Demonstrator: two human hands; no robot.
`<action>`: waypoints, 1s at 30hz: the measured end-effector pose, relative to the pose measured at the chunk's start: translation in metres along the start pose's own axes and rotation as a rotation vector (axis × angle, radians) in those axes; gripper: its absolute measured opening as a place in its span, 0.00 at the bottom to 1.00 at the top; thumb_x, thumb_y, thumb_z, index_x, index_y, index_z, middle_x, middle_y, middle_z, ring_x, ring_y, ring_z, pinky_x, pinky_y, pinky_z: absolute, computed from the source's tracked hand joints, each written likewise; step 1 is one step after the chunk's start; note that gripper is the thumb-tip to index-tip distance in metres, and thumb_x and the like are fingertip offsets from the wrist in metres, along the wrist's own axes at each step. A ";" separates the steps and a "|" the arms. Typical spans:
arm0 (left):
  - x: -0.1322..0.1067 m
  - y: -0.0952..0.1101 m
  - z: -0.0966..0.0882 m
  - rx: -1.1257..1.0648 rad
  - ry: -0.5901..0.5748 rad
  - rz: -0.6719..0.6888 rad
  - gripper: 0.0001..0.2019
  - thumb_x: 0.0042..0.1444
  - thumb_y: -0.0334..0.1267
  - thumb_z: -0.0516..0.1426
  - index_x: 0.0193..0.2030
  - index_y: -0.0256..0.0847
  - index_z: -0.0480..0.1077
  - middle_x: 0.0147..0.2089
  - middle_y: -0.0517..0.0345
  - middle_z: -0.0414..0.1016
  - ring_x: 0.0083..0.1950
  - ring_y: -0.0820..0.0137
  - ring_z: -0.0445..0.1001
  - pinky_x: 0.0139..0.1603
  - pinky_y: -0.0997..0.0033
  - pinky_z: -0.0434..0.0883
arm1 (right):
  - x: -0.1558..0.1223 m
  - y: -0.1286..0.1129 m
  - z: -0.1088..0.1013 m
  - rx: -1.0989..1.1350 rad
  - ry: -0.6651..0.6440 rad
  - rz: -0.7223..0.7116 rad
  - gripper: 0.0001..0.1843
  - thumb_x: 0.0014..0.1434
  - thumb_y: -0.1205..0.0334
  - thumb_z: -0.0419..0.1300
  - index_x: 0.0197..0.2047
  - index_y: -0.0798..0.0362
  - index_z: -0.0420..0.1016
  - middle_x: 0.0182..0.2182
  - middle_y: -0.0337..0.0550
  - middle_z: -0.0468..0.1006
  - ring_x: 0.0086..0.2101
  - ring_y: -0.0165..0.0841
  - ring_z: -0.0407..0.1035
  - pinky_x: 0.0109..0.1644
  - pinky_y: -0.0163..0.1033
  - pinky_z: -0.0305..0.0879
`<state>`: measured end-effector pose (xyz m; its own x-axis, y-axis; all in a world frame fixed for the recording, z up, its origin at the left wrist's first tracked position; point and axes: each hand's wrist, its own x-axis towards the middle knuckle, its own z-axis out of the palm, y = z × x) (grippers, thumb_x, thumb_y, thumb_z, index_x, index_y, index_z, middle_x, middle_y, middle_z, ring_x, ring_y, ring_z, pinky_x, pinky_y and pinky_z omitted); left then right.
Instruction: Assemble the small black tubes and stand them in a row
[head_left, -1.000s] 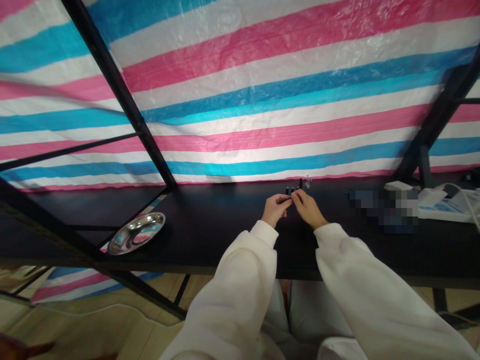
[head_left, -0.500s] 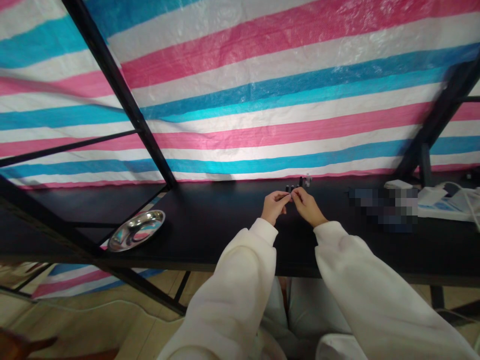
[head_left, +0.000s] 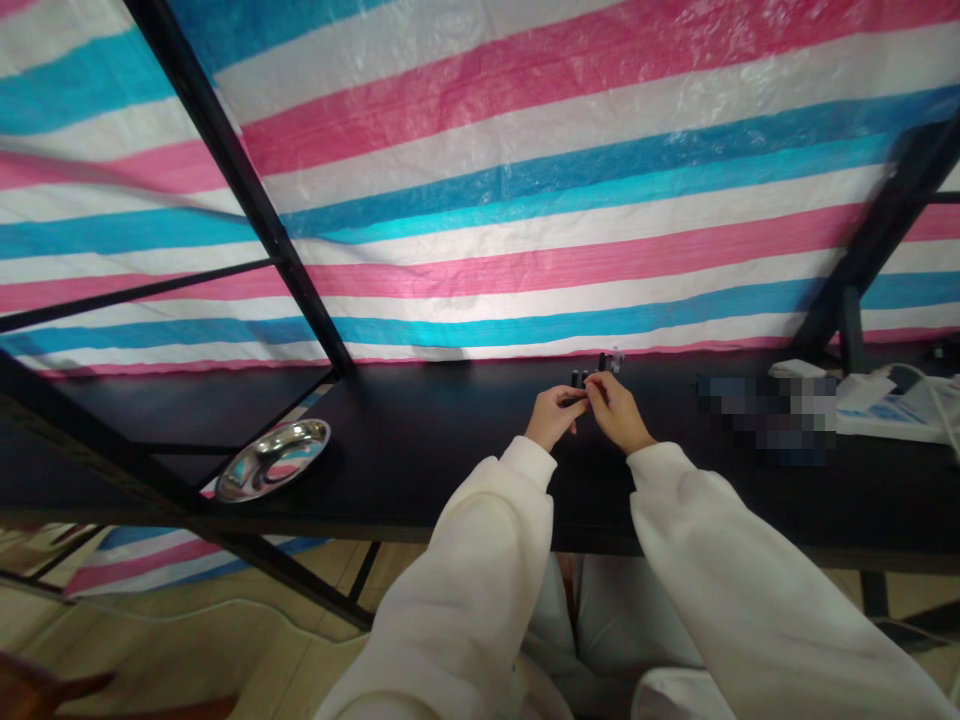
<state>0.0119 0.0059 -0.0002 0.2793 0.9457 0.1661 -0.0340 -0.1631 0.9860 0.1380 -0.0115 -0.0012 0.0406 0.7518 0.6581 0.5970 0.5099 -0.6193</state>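
My left hand [head_left: 553, 414] and my right hand [head_left: 613, 408] meet fingertip to fingertip above the black table [head_left: 420, 450]. Both are closed in a pinch. Whatever lies between the fingers is too small to make out. Just beyond the fingertips stand several small dark upright pieces [head_left: 575, 379], partly hidden by my hands. A small light grey piece [head_left: 617, 360] is behind my right hand, near the table's back edge.
A shiny oval metal dish [head_left: 274, 462] lies at the left by the black metal frame [head_left: 247, 175]. On the right are a pixelated dark heap [head_left: 772, 415], a white box [head_left: 797, 370] and a white cable [head_left: 930, 395]. A striped sheet [head_left: 555, 240] hangs behind.
My left fingers have shifted slightly and look straighter, and my right fingers have turned a little at the pinch. The dish and the other things have stayed where they were.
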 end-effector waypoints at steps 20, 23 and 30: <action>-0.002 -0.001 0.002 0.073 -0.053 0.100 0.09 0.46 0.37 0.58 0.31 0.32 0.70 0.26 0.59 0.70 0.14 0.82 0.62 0.15 0.79 0.58 | -0.003 -0.007 0.003 0.308 -0.146 -0.059 0.13 0.59 0.54 0.48 0.43 0.51 0.63 0.41 0.46 0.69 0.42 0.34 0.67 0.49 0.43 0.62; 0.000 -0.004 0.000 0.168 0.040 0.071 0.09 0.45 0.37 0.58 0.32 0.33 0.69 0.24 0.61 0.69 0.15 0.81 0.61 0.16 0.80 0.58 | -0.001 -0.004 0.003 0.207 -0.001 -0.075 0.12 0.59 0.55 0.47 0.42 0.52 0.64 0.39 0.46 0.69 0.41 0.35 0.66 0.48 0.43 0.62; 0.006 -0.014 -0.013 0.688 0.216 0.063 0.03 0.40 0.31 0.59 0.25 0.37 0.70 0.26 0.56 0.72 0.29 0.71 0.69 0.33 0.73 0.66 | 0.001 0.002 -0.002 0.094 0.324 0.028 0.12 0.59 0.56 0.46 0.38 0.53 0.65 0.34 0.45 0.69 0.34 0.34 0.65 0.41 0.42 0.61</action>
<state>0.0015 0.0173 -0.0127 0.0984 0.9516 0.2912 0.5882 -0.2917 0.7543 0.1402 -0.0104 -0.0007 0.3174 0.6021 0.7326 0.5163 0.5384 -0.6661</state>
